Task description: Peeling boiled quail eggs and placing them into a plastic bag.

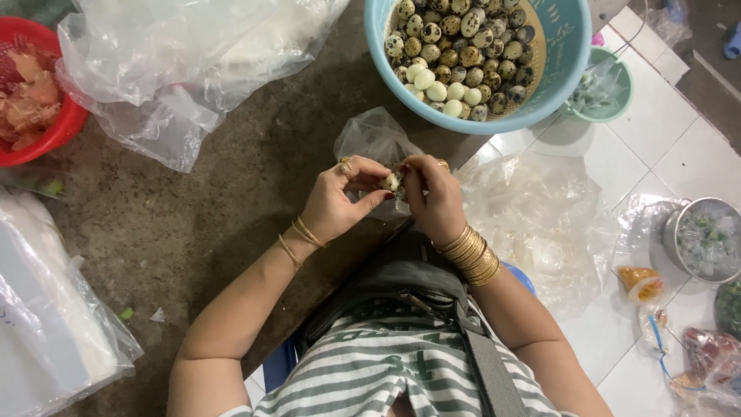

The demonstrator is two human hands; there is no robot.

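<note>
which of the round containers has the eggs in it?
The big light-blue basket at top centre: it holds speckled and peeled white eggs. The red basket at left holds reddish scraps, and the small green tub beside the blue one shows no eggs.

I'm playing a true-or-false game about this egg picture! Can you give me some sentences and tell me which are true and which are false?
1. Both hands hold one small egg together. True: the left hand and right hand pinch it between their fingertips.
2. The big basket of eggs is red. False: it is light blue; the red basket holds scraps.
3. Every egg in the blue basket is speckled. False: a few plain white ones lie among them.
4. The right wrist wears many gold bangles. True.
</note>
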